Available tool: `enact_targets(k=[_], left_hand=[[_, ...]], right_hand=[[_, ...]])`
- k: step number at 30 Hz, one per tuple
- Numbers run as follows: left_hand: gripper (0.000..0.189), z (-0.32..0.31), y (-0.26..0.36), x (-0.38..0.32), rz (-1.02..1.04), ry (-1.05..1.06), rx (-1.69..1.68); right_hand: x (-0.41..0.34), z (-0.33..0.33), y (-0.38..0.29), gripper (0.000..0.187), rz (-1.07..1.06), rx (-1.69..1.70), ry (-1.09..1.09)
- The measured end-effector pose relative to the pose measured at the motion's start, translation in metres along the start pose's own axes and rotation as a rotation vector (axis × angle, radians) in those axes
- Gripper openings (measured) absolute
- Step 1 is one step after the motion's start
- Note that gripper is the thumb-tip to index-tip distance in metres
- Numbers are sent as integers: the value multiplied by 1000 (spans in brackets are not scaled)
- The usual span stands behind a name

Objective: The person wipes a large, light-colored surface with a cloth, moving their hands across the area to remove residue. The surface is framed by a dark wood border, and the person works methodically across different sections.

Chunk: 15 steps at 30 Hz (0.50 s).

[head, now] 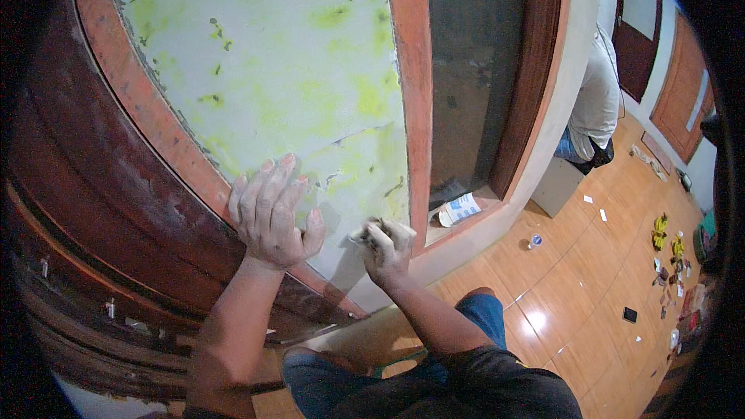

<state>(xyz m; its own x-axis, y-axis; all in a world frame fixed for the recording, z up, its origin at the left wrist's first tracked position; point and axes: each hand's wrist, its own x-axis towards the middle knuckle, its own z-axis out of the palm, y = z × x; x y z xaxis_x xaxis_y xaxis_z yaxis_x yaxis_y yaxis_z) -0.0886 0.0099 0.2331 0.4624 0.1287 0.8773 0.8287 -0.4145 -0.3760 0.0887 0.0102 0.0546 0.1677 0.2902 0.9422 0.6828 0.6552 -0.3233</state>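
My left hand [272, 218] lies with fingers spread against the lower left of a wall panel [279, 87], its side over the reddish wooden frame [157, 110]. Pale dust coats the fingers. To its right, my right hand [389, 250] is curled around a small thin piece [358, 237] held against the panel's lower right; the fingers hide most of it, and I cannot tell what it is. White filler or paint covers the panel in patches, with yellow-green showing through, several dark chips and a crack.
Right of the panel stands a window [474, 70] with a printed packet [460, 209] on its sill. A dark wooden door [116, 169] is at left. On the tiled floor [559, 279] lie a plastic cup [534, 241], a phone [629, 315], bananas [659, 231] and a covered box [553, 186].
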Motion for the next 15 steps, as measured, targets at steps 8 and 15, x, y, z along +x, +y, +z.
enact_targets(k=[8, 15], left_hand=[[55, -3, 12, 5, 142, -208, 176], [72, 8, 41, -13, 262, -760, 144]], right_hand=[[-57, -25, 19, 64, 413, 8, -237], [-34, -37, 11, 66, 462, 45, -227]])
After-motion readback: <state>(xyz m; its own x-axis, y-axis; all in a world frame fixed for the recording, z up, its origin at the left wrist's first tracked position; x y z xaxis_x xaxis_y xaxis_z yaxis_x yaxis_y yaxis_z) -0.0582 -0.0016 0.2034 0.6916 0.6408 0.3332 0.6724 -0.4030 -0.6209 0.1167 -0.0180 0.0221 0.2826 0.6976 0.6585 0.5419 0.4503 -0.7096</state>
